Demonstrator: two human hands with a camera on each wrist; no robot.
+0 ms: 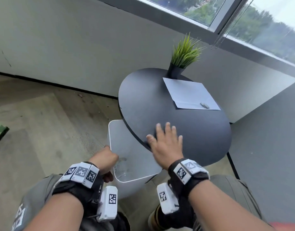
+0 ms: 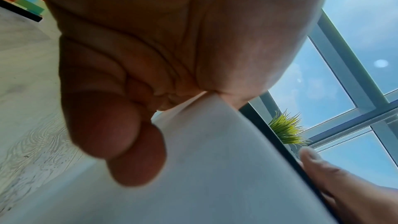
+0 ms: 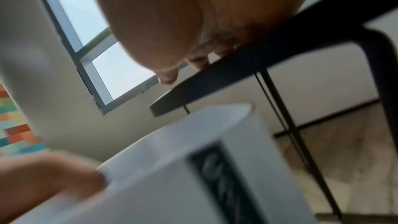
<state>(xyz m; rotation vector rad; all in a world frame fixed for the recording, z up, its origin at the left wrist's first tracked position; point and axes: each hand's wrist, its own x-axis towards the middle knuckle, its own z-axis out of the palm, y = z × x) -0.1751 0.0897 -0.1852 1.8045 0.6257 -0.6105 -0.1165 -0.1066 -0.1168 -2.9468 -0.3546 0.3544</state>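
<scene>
A white waste bin (image 1: pixel 126 142) stands partly under the near left edge of a round black table (image 1: pixel 201 130). My left hand (image 1: pixel 108 160) grips the bin's near left rim; in the left wrist view its curled fingers (image 2: pixel 120 139) wrap the white wall (image 2: pixel 215 168). Crumpled clear scraps lie at the bin's bottom (image 1: pixel 122 165). My right hand (image 1: pixel 166 140) lies flat on the table's near edge with fingers spread; in the right wrist view its fingertips (image 3: pixel 170 76) touch the dark tabletop (image 3: pixel 237 67). A white sheet of paper (image 1: pixel 190 95) with a small grey scrap (image 1: pixel 204 105) on it lies at the table's far side.
A green potted plant (image 1: pixel 183 55) in a black pot stands at the table's far edge, below a window (image 1: pixel 243 17). Grey walls close in behind and to the right. Wooden floor (image 1: pixel 43 122) stretches left. The table's thin black legs (image 3: pixel 290 125) stand by the bin.
</scene>
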